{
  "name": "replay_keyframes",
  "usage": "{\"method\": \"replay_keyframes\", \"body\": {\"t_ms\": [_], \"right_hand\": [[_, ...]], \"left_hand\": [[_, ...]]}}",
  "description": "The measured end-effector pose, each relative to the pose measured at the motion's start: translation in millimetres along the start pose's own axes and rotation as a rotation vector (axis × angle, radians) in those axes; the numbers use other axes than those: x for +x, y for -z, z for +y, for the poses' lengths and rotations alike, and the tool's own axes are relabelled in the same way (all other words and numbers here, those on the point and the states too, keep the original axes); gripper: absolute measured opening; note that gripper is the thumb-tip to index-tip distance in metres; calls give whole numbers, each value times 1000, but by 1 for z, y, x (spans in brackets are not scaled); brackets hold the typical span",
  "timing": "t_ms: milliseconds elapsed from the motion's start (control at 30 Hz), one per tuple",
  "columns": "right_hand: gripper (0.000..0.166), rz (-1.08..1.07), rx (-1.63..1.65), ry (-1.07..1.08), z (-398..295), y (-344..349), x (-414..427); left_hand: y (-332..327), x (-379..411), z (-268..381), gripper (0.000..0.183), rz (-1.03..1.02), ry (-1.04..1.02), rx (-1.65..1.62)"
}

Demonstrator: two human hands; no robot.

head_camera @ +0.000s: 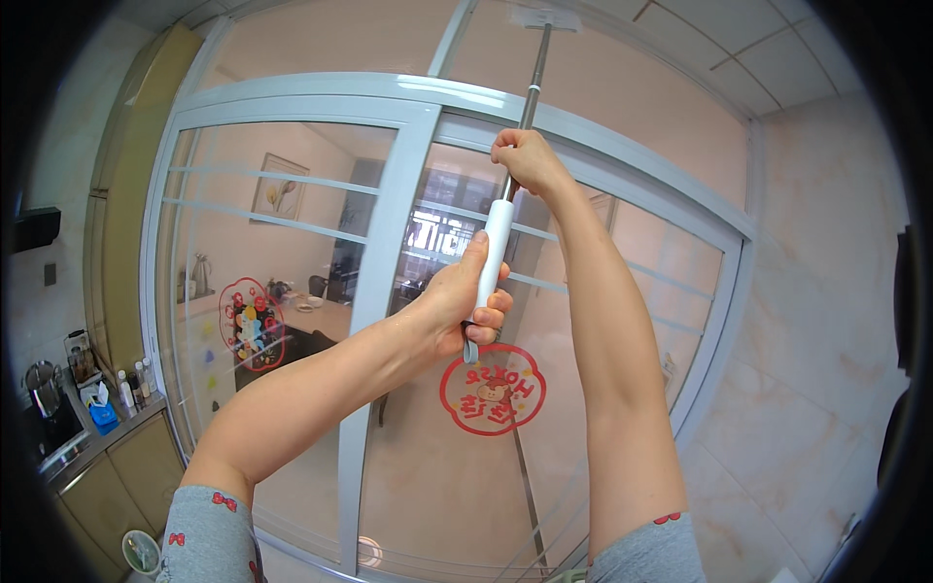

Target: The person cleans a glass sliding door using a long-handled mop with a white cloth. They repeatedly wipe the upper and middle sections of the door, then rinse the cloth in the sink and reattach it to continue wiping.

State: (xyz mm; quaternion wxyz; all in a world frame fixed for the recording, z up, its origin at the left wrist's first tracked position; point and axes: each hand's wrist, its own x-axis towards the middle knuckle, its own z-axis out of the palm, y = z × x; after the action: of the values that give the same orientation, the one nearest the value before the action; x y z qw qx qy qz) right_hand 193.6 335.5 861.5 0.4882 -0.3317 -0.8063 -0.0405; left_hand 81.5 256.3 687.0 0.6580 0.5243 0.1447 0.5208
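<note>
My left hand [474,295] is wrapped around the white handle [496,240] of a telescopic metal pole, and a grey hanging loop [471,352] dangles below it. Higher up, my right hand [531,160] grips the metal pole [540,62] itself. The pole slants upward to a flat pale cleaning head [548,20], which lies against the upper glass panel [627,87] close to the ceiling. Behind my hands stand glass sliding doors in a pale frame [386,270]. A round red sticker [493,390] is on the glass below my left hand.
A counter [109,437] at the left bears bottles [136,386], a blue tissue pack [102,414] and a metal kettle [44,386]. A small bin [141,552] stands on the floor below. A marble-patterned wall [809,291] rises at the right.
</note>
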Motion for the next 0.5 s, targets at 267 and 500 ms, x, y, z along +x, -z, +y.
{"method": "replay_keyframes", "body": {"t_ms": [267, 500], "right_hand": [[8, 100, -1, -23, 99, 114, -48], [8, 194, -56, -80, 188, 227, -71]], "left_hand": [[-92, 73, -76, 51, -75, 49, 58], [-178, 145, -124, 52, -144, 68, 141]]}}
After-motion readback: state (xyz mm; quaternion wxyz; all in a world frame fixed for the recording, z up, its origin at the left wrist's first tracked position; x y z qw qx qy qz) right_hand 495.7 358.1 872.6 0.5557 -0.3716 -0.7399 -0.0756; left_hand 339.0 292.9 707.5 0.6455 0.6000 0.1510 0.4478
